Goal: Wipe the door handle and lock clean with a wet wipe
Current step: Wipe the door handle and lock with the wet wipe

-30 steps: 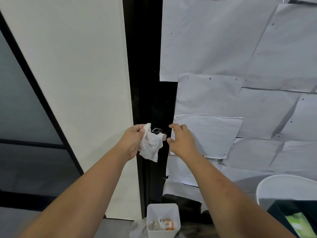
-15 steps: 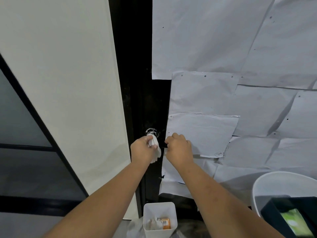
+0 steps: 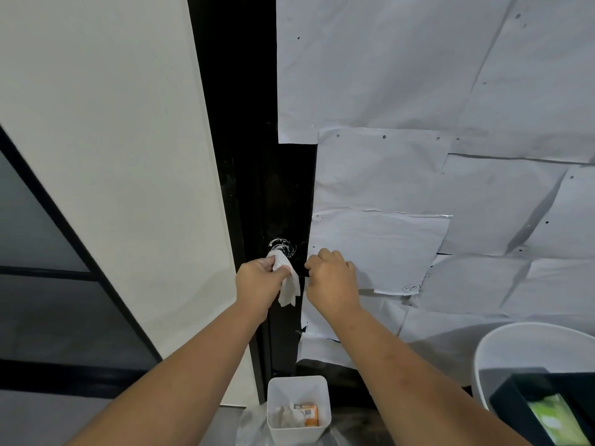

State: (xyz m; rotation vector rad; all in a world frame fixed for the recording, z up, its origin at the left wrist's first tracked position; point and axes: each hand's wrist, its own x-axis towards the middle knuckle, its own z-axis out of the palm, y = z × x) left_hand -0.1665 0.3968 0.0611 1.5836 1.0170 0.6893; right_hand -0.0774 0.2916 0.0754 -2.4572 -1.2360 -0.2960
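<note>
A black door [image 3: 283, 188] stands ahead, its right side covered with white paper sheets [image 3: 418, 91]. A round shiny lock [image 3: 282, 245] sits on the door's black strip. My left hand [image 3: 259, 283] is shut on a crumpled white wet wipe [image 3: 286, 278], whose top touches the lower edge of the lock. Just to its right, my right hand [image 3: 331, 280] curls around the dark door handle [image 3: 305, 272], which is mostly hidden by the fingers.
A white wall [image 3: 112, 156] is at left, with a dark glass panel [image 3: 42, 284] beyond it. On the floor below stands a small white bin [image 3: 297, 432] holding used wipes and an orange box. A white round seat [image 3: 515, 346] and a black box [image 3: 521, 400] are at lower right.
My left hand has bunched the wipe and moved it from beside the lock to just beneath it. My right hand went from fingertips on the paper to a closed grip at the handle.
</note>
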